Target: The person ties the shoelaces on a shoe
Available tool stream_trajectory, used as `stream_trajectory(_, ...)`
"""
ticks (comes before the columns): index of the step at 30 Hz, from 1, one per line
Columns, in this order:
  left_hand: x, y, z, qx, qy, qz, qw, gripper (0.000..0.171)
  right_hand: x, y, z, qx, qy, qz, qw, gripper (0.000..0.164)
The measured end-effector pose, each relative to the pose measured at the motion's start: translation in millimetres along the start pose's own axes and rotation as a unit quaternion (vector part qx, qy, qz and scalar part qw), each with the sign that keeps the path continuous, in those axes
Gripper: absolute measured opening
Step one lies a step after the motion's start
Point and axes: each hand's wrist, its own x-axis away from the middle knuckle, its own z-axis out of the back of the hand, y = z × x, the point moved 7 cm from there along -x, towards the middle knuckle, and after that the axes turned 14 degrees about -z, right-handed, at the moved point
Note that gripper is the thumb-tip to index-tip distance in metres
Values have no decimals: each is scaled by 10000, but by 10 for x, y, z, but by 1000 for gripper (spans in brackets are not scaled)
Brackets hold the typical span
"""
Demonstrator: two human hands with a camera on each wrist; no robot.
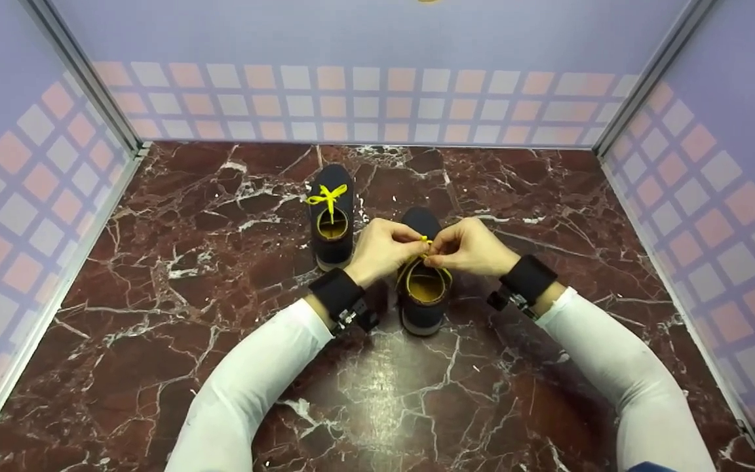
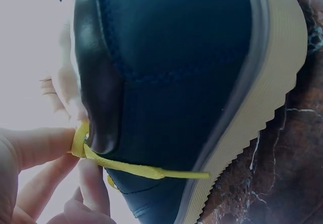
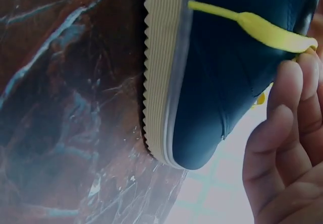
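The nearer dark shoe [image 1: 422, 316] stands on the floor, toe pointing away, with both hands over its tongue. My left hand [image 1: 379, 250] pinches the yellow shoelace [image 2: 123, 167] between thumb and fingers, as the left wrist view shows. My right hand [image 1: 479, 249] holds the same lace at the knot area with curled fingertips; part of that grip is cut off in the right wrist view. One loose lace end [image 3: 270, 36] hangs down the shoe's side over the cream ridged sole [image 3: 164, 77]. The fingers partly hide the knot itself.
A matching dark shoe [image 1: 335, 254] stands to the left and slightly farther away, its yellow lace tied in a bow [image 1: 328, 195]. Reddish-brown marbled floor [image 1: 220, 314] lies all around. Checkered lilac panels [image 1: 377, 98] wall in the back and both sides.
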Motion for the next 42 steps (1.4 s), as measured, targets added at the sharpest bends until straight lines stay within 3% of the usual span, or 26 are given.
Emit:
stream_trajectory(6, 8, 34, 11, 564, -46, 237, 9981, 16, 10, 4, 43, -5, 18, -92, 10000, 6)
stream_trajectory(12, 8, 15, -8, 1499, 80, 485, 9875, 16, -16, 33, 85, -144, 101, -211, 9996, 5)
stream_trajectory(20, 22, -32, -42, 1964, 190, 877, 9764, 19, -70, 42, 88, -252, 533, -275, 9979, 7)
stream_trajectory(23, 47, -62, -64, 2223, 269, 1097, 9684, 19, -78, 40, 62, -571, 643, -303, 9958, 15)
stream_trajectory(26, 59, -71, -83, 2359, 377, 1107, 9647, 18, -81, 23, 19, -691, 700, -229, 9949, 25)
stream_trajectory(32, 75, 17, -55, 2162, 656, 655, 9719, 17, -60, -114, -70, 230, 1145, 373, 9925, 32)
stream_trajectory(38, 113, 64, -41, 1902, 835, 440, 9772, 15, -7, -243, -132, 1635, 2006, 631, 9639, 15)
stream_trajectory(40, 120, 73, -42, 1932, 860, 390, 9766, 15, 4, -266, -132, 1958, 2159, 601, 9547, 13)
stream_trajectory(42, 125, 82, -39, 1955, 868, 337, 9763, 14, -5, -266, -124, 2059, 2149, 550, 9531, 13)
